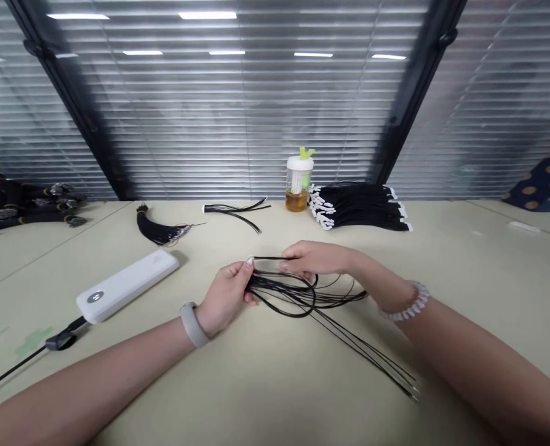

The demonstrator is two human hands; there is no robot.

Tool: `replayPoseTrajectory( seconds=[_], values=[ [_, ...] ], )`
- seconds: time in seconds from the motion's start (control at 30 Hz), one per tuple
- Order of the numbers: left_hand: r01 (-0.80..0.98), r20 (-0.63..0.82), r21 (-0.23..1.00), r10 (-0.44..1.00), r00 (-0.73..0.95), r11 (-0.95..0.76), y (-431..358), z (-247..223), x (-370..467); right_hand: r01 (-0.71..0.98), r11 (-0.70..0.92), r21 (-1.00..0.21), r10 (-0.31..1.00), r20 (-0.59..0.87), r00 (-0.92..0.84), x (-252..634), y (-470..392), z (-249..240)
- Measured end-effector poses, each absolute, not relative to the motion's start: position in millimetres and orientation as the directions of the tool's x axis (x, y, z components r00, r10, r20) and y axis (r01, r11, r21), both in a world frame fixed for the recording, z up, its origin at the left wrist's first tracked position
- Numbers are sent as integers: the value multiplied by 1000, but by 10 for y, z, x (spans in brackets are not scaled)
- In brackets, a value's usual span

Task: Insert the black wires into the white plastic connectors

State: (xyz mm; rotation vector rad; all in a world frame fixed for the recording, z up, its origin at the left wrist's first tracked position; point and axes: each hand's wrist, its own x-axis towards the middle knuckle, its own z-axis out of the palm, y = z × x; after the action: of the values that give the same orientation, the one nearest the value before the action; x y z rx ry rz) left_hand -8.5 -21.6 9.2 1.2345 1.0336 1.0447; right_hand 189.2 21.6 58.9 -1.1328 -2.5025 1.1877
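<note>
Black wires (298, 291) lie in loops at the middle of the table, with several thin ends reaching toward the lower right. My left hand (228, 291) is closed on the left end of these wires, with a small white piece at the thumb tip. One strand runs nearly straight from there to my right hand (314, 259), whose fingers pinch it just above the loops. Part of the loops is hidden behind the right fingers.
A white power bank (129, 285) with a black cable lies left. Behind are a black wire bundle (158, 229), loose wires (235, 210), a cup (298, 183), and a stack of black wires with white connectors (361, 207). More bundles (19, 201) lie far left.
</note>
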Motion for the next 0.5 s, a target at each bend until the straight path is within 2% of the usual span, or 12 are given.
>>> replayPoseTrajectory(
  seconds=[0.07,0.2,0.3,0.5],
  values=[
    [-75,-51,995,973,226,69,-207,77,-95,597,430,-677,717,-146,-682,2010,268,596],
    [-66,-88,992,950,298,112,-207,83,-103,678,495,-543,825,50,-562,2062,348,459],
    [-62,-106,989,936,336,134,-214,99,-106,748,503,-433,859,158,-487,2018,355,327],
    [-116,-77,987,965,250,109,-211,76,-105,828,484,-282,871,248,-424,2039,243,539]
  ],
)
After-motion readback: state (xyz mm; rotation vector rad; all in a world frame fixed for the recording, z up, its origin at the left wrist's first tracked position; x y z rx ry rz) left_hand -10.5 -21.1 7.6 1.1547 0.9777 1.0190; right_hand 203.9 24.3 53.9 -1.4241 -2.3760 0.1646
